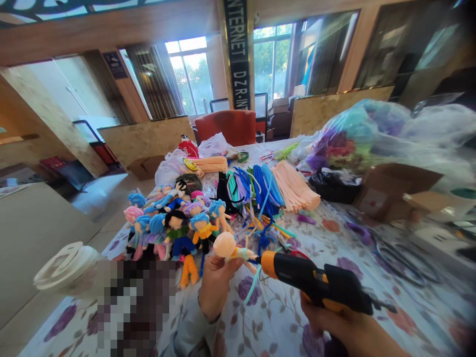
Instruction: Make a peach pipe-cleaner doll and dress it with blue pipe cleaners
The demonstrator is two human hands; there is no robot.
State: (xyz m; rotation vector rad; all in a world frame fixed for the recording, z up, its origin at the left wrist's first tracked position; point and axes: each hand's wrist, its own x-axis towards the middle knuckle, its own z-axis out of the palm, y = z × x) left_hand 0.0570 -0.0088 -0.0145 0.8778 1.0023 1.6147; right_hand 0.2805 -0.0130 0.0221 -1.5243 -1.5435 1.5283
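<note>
In my left hand (pixel 216 282) is a peach pipe-cleaner doll (pixel 224 245) with a round head, pinched between thumb and fingers. A pale mint strip (pixel 253 287) hangs down from its body. My right hand (pixel 327 317) is wrapped round the handle of a black and orange glue gun (pixel 297 272). The gun's nozzle points left and meets the doll's body or lies just beside it; I cannot tell which. Several finished dolls (pixel 174 225) with blue, pink and black hair are heaped just beyond my left hand.
Bundles of blue pipe cleaners (pixel 266 186) and peach pipe cleaners (pixel 295 186) lie mid-table. Scissors (pixel 397 258) rest at the right, near a cardboard box (pixel 396 191) and a large plastic bag (pixel 364 131). A white lidded tub (pixel 65 267) stands left. The tablecloth (pixel 271 317) is flowered.
</note>
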